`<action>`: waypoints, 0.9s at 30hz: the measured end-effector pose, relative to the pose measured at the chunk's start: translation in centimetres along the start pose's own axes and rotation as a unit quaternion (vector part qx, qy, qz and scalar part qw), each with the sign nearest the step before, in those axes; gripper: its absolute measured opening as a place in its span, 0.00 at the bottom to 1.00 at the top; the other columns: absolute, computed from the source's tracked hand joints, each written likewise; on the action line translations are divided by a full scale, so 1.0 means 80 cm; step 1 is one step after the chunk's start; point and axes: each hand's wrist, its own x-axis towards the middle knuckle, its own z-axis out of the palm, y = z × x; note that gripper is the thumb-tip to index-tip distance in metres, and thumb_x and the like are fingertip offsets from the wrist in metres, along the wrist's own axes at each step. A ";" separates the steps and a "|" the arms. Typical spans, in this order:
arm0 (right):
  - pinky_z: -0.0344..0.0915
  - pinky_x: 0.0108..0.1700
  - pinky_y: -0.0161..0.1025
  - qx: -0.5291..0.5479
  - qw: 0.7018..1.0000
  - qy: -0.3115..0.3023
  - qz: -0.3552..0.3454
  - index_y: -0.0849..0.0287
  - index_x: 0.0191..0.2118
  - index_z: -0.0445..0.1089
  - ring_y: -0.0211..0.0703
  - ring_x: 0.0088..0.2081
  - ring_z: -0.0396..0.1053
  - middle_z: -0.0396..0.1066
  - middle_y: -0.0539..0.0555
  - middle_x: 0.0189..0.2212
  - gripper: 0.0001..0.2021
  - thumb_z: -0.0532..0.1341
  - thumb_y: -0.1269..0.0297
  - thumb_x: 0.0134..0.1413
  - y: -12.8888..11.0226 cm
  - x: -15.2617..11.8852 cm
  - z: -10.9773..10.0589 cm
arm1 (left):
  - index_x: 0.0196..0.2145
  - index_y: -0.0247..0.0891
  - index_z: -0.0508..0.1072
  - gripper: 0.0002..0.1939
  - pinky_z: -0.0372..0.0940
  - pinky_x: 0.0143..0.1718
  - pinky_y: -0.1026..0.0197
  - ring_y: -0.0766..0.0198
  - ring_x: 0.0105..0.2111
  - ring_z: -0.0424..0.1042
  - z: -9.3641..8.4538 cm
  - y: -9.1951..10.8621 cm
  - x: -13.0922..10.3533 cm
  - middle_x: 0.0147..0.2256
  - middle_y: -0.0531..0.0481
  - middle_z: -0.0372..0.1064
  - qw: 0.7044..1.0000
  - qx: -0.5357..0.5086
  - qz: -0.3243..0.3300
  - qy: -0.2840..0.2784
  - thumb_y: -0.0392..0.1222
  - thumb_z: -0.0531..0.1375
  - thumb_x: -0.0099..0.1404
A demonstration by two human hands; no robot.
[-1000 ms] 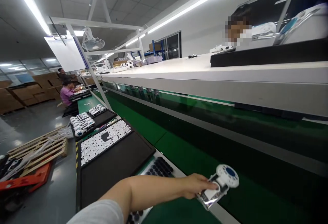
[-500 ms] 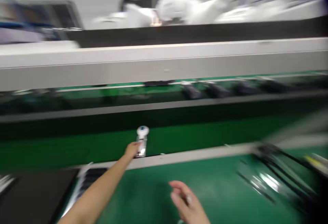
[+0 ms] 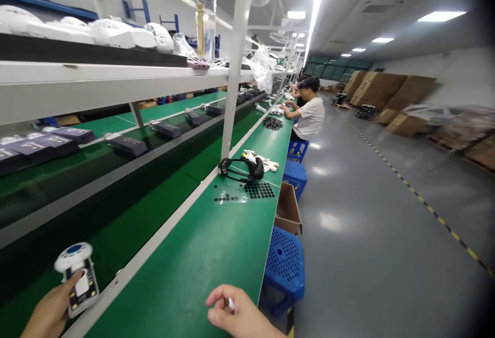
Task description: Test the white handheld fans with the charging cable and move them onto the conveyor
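At the lower left, my left hand (image 3: pixel 52 304) grips a white device (image 3: pixel 79 281) with a round head, a blue centre and an open body showing inner parts. The device is above the rail at the edge of the green bench (image 3: pixel 174 255). My right hand (image 3: pixel 235 309) is over the bench's near part, its fingers curled around a small, shiny metallic piece (image 3: pixel 230 304) that is mostly hidden.
A black headband-like item (image 3: pixel 255 170), white gloves (image 3: pixel 266 162) and a sheet of black dots (image 3: pixel 259 190) lie farther along the bench. Blue stools (image 3: pixel 284 255) and a cardboard box (image 3: pixel 288 206) stand right. A seated person (image 3: pixel 311 113) works beyond.
The view has swung right along the bench, bringing the aisle and stools into sight. My left hand, with the device, now appears farther left and lower; my right hand stays curled.
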 end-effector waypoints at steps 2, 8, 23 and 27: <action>0.47 0.26 0.33 0.016 0.999 0.037 -0.024 0.60 0.33 0.65 0.31 0.23 0.49 0.55 0.44 0.22 0.23 0.67 0.47 0.36 0.009 0.006 0.000 | 0.42 0.40 0.67 0.14 0.69 0.24 0.62 0.58 0.27 0.73 0.033 0.017 -0.057 0.22 0.56 0.71 0.996 -0.066 -0.029 -0.053 0.41 0.61 0.57; 0.43 0.19 0.31 0.089 0.995 -0.028 -0.047 0.58 0.47 0.63 0.25 0.18 0.47 0.65 0.54 0.42 0.33 0.64 0.41 0.39 -0.032 0.029 0.032 | 0.50 0.37 0.63 0.26 0.71 0.34 0.53 0.51 0.35 0.74 0.102 0.014 -0.257 0.36 0.44 0.74 0.970 -0.105 0.048 -0.214 0.42 0.63 0.55; 0.52 0.14 0.28 0.184 0.973 -0.121 -0.060 0.63 0.36 0.66 0.32 0.19 0.61 0.67 0.49 0.22 0.19 0.63 0.51 0.45 -0.089 -0.039 0.065 | 0.48 0.35 0.62 0.24 0.68 0.29 0.60 0.57 0.34 0.73 0.096 -0.020 -0.392 0.39 0.43 0.70 0.929 -0.085 0.148 -0.328 0.49 0.59 0.58; 0.54 0.14 0.28 0.171 0.974 -0.129 -0.077 0.63 0.36 0.66 0.33 0.19 0.61 0.67 0.50 0.23 0.19 0.62 0.51 0.46 -0.090 -0.048 0.066 | 0.45 0.35 0.63 0.23 0.67 0.28 0.61 0.58 0.32 0.73 0.098 -0.025 -0.401 0.34 0.46 0.71 0.933 -0.090 0.165 -0.308 0.50 0.60 0.56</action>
